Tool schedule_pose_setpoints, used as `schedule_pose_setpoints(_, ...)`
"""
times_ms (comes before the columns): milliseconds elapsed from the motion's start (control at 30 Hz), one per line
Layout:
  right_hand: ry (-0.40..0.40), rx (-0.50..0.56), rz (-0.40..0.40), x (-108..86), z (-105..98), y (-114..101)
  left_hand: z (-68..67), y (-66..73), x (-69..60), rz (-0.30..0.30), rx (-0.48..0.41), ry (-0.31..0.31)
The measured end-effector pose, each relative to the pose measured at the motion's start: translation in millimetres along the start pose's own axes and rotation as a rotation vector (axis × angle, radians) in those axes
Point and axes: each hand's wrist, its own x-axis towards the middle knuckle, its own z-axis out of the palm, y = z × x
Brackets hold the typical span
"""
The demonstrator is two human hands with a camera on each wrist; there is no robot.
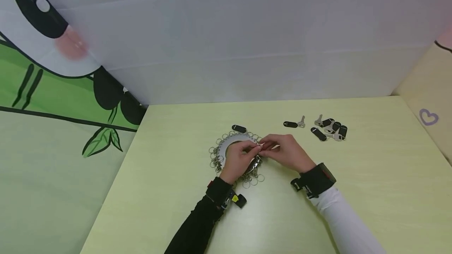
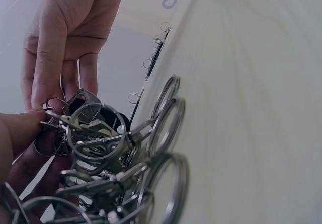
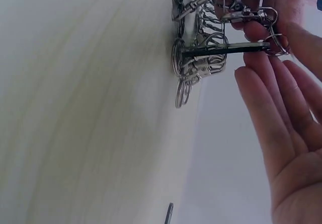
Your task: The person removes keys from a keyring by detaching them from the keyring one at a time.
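Note:
A round grey holder point(image 1: 221, 150) lies on the table with many metal clasps point(image 2: 100, 138) and split rings point(image 2: 168, 126) hanging round its rim. Over its right side, my left hand point(image 1: 238, 160) pinches a small metal clasp point(image 3: 246, 15) between thumb and finger. My right hand point(image 1: 286, 152) meets it fingertip to fingertip and pinches a small metal ring point(image 3: 276, 45). From that ring a dark flat piece point(image 3: 226, 49), seen edge-on, reaches toward the hanging clasps. Fingers partly hide the join between ring and clasp.
A black key tag point(image 1: 239, 128) lies just behind the holder. Further right sit another black tag point(image 1: 290, 124) with a key point(image 1: 301, 122), and a cluster of several tags point(image 1: 318, 134) and keys. A pale wall point(image 1: 268, 73) rises behind the table.

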Motion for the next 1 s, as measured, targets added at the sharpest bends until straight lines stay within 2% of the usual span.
schedule_pose_setpoints(233, 0.012, -0.028, 0.053, 0.2, 0.4, -1.6, 0.6, -1.4, -0.5, 0.017, -0.013, 0.008)
schedule_pose_setpoints(467, -0.003, 0.040, 0.012, 0.9, 1.4, 2.6, 0.7, -1.2, 0.8, 0.018, -0.004, 0.009)
schedule_pose_setpoints(633, -0.007, 0.018, 0.027, 0.0, 0.9, 6.6, 1.4, -3.7, 1.3, 0.032, 0.003, -0.004)
schedule_pose_setpoints(867, 0.046, -0.015, 0.035, -1.0, 1.0, 5.8, 0.7, -2.6, -0.5, 0.013, -0.001, -0.012)
schedule_pose_setpoints(1000, 0.003, -0.023, 0.052, -0.7, 1.4, 4.9, 1.0, -1.9, -0.6, 0.006, -0.016, -0.010)
